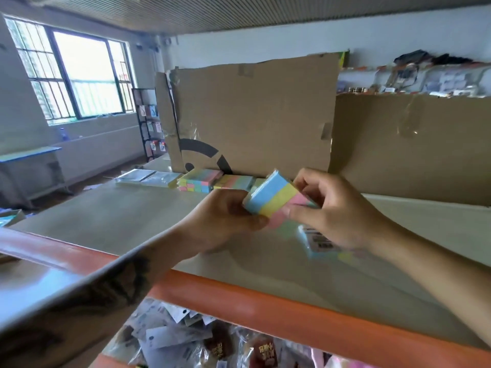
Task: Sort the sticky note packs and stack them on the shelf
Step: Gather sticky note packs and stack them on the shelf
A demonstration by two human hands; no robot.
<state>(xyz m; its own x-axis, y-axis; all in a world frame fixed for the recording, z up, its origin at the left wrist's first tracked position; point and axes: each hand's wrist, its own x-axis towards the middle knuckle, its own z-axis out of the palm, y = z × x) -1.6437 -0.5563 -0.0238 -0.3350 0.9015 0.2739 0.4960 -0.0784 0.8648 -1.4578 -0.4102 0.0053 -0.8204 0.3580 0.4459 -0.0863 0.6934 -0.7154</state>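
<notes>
A pack of sticky notes (272, 195) with blue, yellow and pink stripes is held tilted above the shelf board (127, 219). My left hand (225, 219) grips its left end and my right hand (332, 211) pinches its right end. Beneath my right hand a second wrapped pack (318, 241) with a barcode label shows, blurred; I cannot tell which hand carries it. At the back of the shelf stands a stack of multicoloured packs (198, 180), with a pastel pack (235, 181) to its right.
Flat clear-wrapped packs (148, 178) lie left of the stacks. Taped cardboard sheets (255, 112) wall off the shelf's back. An orange shelf rail (292, 312) runs along the front edge. Bagged goods (202, 341) fill the level below. A window and a display rack stand at left.
</notes>
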